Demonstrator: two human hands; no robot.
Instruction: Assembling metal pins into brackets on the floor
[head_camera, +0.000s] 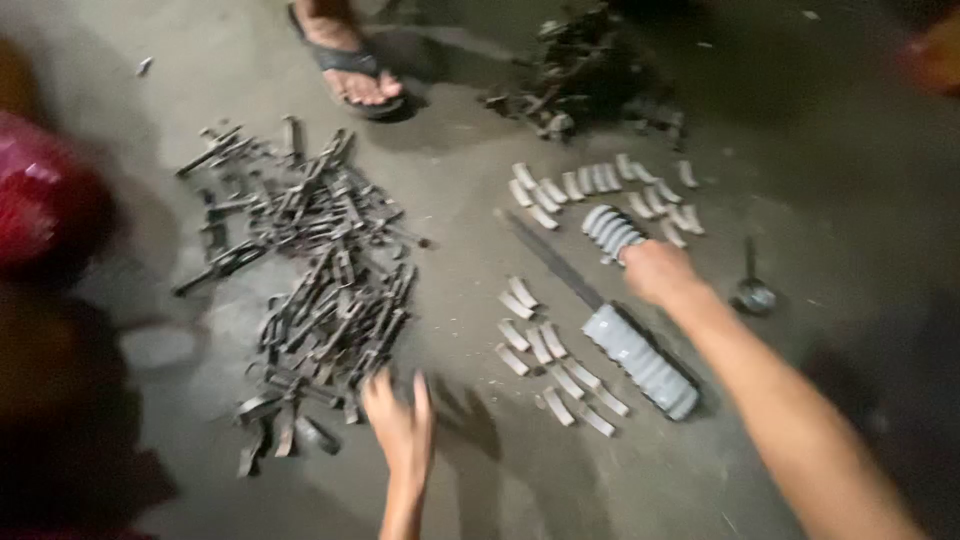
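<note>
My left hand (400, 425) hovers with fingers spread at the near edge of a big pile of dark metal parts (310, 280) on the concrete floor; it holds nothing that I can see. My right hand (658, 272) reaches forward, fingers curled at a short stack of curved grey metal shells (610, 232); blur hides whether it grips them. A longer row of stacked shells (640, 360) lies just below that wrist. Loose shells lie in rows at mid floor (550, 365) and farther back (600, 185).
A long dark flat bar (550, 258) lies diagonally between the shell rows. Another person's sandalled foot (352, 70) stands at the top. A dark heap of greasy parts (585, 70) sits top centre. A valve-like piece (753, 290) lies right. A red blurred object (40, 200) is at left.
</note>
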